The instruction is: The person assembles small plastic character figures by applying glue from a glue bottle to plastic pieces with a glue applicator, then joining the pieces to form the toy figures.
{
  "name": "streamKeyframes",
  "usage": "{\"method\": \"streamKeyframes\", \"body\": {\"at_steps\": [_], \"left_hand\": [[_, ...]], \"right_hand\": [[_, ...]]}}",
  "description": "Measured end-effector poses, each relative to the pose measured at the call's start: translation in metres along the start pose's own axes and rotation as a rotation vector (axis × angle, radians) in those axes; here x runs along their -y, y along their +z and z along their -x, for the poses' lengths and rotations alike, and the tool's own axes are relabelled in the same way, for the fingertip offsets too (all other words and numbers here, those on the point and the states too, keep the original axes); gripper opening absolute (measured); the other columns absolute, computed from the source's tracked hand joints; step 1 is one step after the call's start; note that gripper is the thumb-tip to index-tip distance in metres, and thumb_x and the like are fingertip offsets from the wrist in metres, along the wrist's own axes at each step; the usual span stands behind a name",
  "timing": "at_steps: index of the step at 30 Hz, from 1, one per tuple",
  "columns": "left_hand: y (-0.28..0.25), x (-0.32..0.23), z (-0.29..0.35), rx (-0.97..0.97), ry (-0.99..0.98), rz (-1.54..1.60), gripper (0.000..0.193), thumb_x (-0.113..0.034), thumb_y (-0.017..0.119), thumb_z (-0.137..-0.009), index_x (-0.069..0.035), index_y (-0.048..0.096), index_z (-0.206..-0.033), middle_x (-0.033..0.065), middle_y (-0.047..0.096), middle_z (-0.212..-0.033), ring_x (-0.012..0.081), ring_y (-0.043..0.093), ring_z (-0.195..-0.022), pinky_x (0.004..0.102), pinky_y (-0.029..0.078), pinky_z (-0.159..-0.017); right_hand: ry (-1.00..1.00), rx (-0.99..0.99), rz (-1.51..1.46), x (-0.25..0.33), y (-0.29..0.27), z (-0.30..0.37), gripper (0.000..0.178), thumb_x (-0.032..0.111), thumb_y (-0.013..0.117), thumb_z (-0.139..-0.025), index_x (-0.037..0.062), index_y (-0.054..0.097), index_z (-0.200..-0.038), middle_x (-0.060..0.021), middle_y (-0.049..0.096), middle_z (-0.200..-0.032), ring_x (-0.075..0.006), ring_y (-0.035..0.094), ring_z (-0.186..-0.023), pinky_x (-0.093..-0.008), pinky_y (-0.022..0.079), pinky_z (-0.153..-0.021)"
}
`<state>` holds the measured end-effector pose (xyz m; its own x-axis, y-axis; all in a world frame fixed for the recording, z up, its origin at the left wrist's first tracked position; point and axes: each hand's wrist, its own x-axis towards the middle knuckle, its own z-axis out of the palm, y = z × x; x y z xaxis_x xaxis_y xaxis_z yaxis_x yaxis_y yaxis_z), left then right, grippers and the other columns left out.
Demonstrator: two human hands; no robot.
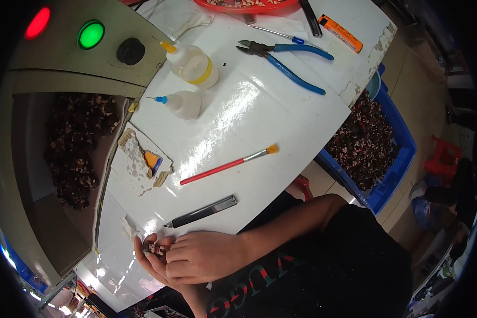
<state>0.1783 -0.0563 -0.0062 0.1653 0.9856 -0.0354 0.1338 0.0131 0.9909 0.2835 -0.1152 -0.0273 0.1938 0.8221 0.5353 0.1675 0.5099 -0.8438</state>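
Close to the table's near edge, my left hand (146, 262) is closed around a small dark brown figurine (155, 250) with white and pink parts. My right hand (204, 258) lies over the left one, its fingers curled and their tips at the same piece, so part of it is hidden. Just beyond the hands is a black craft knife (201, 211), its pointed end toward the left. Farther up lies a paintbrush (225, 165) with a red handle and tan bristles. A torn, stained card (146, 159) is at the left.
Two squeeze bottles (193, 66) and blue-handled cutting pliers (286, 55) occupy the far table, with an orange box (340, 33) and a red bowl (246, 6). A machine (85, 58) with lit buttons holds brown pieces at left. A blue crate (403, 164) of similar pieces is right.
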Motion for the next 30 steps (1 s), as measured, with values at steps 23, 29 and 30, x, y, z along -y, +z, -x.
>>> {"method": "streamKeyframes", "body": {"at_steps": [23, 29, 30], "left_hand": [[-0.005, 0.004, -0.006, -0.088, 0.019, -0.093, 0.03, -0.032, 0.041, -0.099, -0.009, 0.043, -0.118, 0.0049, 0.05, -0.085, 0.0087, 0.042, -0.072, 0.0189, 0.034, -0.06], [-0.02, 0.011, -0.014, 0.001, -0.009, -0.035, 0.029, -0.032, 0.04, -0.099, -0.008, 0.043, -0.117, 0.0077, 0.051, -0.084, 0.0087, 0.043, -0.062, 0.0187, 0.035, -0.053], [-0.026, 0.011, -0.017, 0.058, -0.015, -0.044, 0.029, -0.031, 0.039, -0.099, -0.008, 0.044, -0.116, 0.0087, 0.052, -0.084, 0.0087, 0.043, -0.057, 0.0186, 0.035, -0.05]], "right_hand": [[0.011, -0.051, -0.001, -0.005, 0.001, -0.009, 0.02, 0.019, 0.062, -0.084, 0.0077, 0.049, -0.075, -0.0049, 0.051, -0.07, -0.0201, 0.054, -0.067, -0.0312, 0.043, -0.063], [0.15, 0.191, -0.371, 0.007, -0.024, -0.005, 0.013, 0.018, 0.062, -0.086, 0.008, 0.054, -0.086, -0.0069, 0.053, -0.078, -0.0208, 0.055, -0.071, -0.034, 0.046, -0.065], [0.157, 0.313, -0.471, 0.016, -0.047, -0.008, 0.012, 0.017, 0.061, -0.087, 0.0074, 0.055, -0.089, -0.0068, 0.054, -0.081, -0.0238, 0.057, -0.074, -0.0356, 0.047, -0.068]]}}
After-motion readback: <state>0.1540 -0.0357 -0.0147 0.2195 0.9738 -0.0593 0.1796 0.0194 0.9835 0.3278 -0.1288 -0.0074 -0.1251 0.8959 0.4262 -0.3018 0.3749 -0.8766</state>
